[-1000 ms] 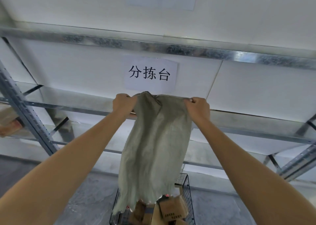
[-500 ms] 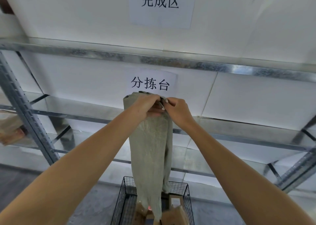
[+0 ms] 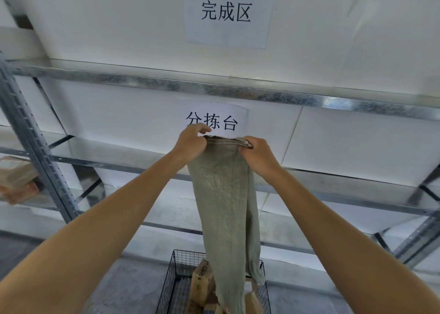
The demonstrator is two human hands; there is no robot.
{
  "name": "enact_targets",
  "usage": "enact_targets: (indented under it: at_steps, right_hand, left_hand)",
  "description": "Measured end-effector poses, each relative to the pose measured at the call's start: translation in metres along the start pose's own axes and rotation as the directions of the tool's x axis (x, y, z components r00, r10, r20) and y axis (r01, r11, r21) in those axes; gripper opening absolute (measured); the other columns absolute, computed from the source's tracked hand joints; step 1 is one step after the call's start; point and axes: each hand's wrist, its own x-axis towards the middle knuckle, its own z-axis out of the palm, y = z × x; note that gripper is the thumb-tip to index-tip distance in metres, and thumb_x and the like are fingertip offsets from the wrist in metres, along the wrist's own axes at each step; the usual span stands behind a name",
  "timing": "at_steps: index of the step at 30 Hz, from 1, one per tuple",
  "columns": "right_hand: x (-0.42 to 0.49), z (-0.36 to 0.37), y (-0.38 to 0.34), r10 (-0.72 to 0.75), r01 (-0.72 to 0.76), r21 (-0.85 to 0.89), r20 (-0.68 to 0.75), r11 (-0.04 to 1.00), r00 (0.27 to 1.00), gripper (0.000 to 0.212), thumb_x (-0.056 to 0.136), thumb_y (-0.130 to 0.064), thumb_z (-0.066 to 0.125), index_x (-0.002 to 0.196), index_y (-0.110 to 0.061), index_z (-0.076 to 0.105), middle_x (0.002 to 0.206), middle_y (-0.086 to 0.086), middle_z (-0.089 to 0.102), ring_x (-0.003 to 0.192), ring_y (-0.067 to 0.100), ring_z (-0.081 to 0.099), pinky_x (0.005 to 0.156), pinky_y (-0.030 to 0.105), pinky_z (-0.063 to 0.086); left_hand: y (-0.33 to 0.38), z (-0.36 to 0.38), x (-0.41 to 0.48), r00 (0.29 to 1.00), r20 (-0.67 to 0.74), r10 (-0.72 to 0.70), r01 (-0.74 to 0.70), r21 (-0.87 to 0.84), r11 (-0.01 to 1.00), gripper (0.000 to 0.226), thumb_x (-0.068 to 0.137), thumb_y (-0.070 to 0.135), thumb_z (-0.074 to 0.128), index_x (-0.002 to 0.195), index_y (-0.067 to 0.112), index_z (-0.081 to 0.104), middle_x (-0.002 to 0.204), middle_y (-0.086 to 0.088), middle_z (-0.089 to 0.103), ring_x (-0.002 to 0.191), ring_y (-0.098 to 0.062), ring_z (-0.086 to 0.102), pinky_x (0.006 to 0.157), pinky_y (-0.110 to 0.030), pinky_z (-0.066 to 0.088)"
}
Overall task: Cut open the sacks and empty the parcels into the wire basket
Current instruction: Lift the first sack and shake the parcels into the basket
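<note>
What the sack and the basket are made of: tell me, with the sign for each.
Sack: grey-green woven fabric, likely plastic weave; coarse matte texture, stitched hem at the top, hangs limp. Basket: black metal wire, probably coated; thin rods crossed in an open grid.

Grey-green woven sack (image 3: 223,194) hangs limp, open end among cardboard parcels (image 3: 201,280) in black wire basket (image 3: 171,282).
</note>
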Motion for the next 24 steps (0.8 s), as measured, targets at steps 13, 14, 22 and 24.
enact_targets:
  at_steps: [13,14,22,24]
  right_hand:
    - [-0.006,-0.022,0.022,0.124,-0.117,0.068,-0.113,0.991,0.986,0.028,0.093,-0.003,0.039,0.099,-0.003,0.066,0.082,0.008,0.059,0.072,0.017,0.048,0.063,0.03,0.035]
    - [-0.006,-0.023,0.024,0.122,-0.116,0.059,-0.112,0.991,0.986,0.028,0.092,-0.003,0.038,0.099,-0.002,0.066,0.082,0.009,0.058,0.072,0.018,0.048,0.062,0.03,0.035]
    - [-0.008,-0.034,0.038,0.114,-0.134,-0.129,-0.147,0.983,0.983,0.024,0.091,-0.001,0.037,0.078,-0.006,0.056,0.065,0.002,0.049,0.055,0.012,0.04,0.048,0.025,0.028]
    - [-0.009,-0.033,0.043,0.129,-0.151,-0.164,-0.136,0.975,0.982,0.025,0.09,0.001,0.037,0.07,-0.008,0.049,0.062,0.002,0.046,0.054,0.012,0.038,0.047,0.025,0.026]
  left_hand:
    - [-0.013,-0.007,-0.012,0.896,0.426,-0.127,-0.004,0.293,0.956,0.03,0.079,0.007,0.044,0.057,0.016,0.025,0.061,-0.001,0.026,0.062,-0.018,0.023,0.058,-0.03,0.017]
    - [-0.014,-0.007,-0.013,0.877,0.461,-0.133,-0.002,0.282,0.959,0.028,0.076,0.011,0.046,0.057,0.016,0.026,0.062,0.0,0.026,0.065,-0.018,0.023,0.061,-0.031,0.017]
    - [-0.033,-0.008,-0.01,0.89,0.444,-0.102,-0.137,0.474,0.87,0.015,0.084,0.019,0.058,0.081,0.007,0.067,0.083,-0.01,0.06,0.076,-0.019,0.048,0.07,-0.03,0.033]
    - [-0.033,-0.006,-0.011,0.912,0.404,-0.071,-0.178,0.544,0.82,0.017,0.086,0.023,0.059,0.089,0.01,0.069,0.092,-0.007,0.065,0.084,-0.018,0.052,0.075,-0.031,0.032]
